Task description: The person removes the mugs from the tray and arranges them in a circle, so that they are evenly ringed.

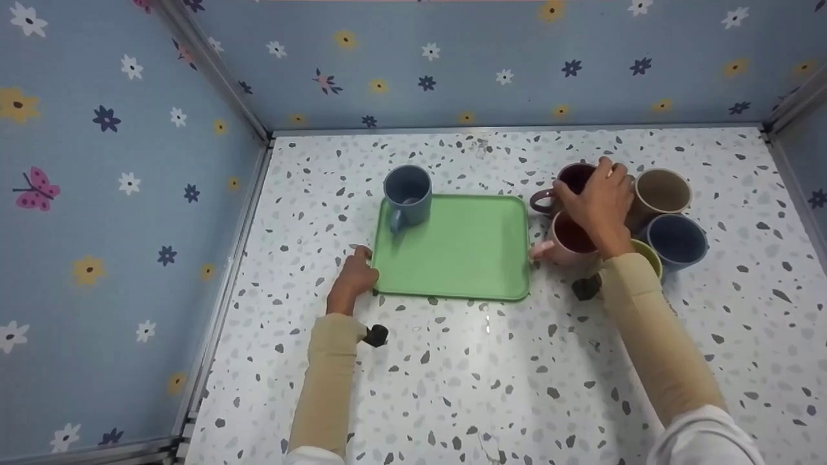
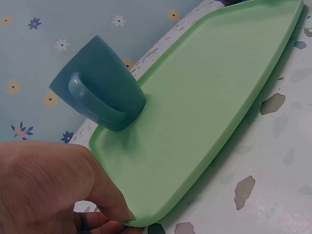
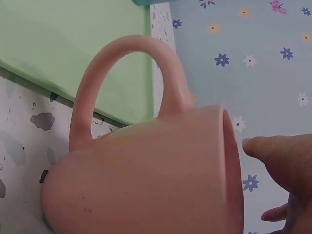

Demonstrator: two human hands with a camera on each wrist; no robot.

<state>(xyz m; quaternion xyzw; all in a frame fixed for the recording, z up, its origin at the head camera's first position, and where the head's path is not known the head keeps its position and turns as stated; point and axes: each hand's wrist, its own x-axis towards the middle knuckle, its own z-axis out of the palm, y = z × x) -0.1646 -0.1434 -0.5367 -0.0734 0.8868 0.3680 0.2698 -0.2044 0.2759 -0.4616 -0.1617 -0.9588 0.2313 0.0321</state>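
Observation:
My left hand (image 1: 355,274) pinches the near left corner of a green tray (image 1: 459,258), thumb on top of the rim in the left wrist view. A blue-grey mug (image 1: 413,200) stands upright on the tray's far left corner, its handle toward me. At the right, my right hand (image 1: 602,197) hangs over a dark maroon mug (image 1: 544,201), thumb and fingers spread across its opening. A pink mug (image 3: 141,180) stands just in front of it; in the right wrist view the thumb is above rim level and the pink mug hides the maroon one.
Close around the right hand stand a beige mug (image 1: 665,190), a dark blue mug (image 1: 678,242) and a yellow-green mug (image 1: 649,255), partly covered by the right sleeve (image 1: 646,316). Flower-patterned panels (image 1: 452,64) border the speckled table (image 1: 452,374) at the back and sides.

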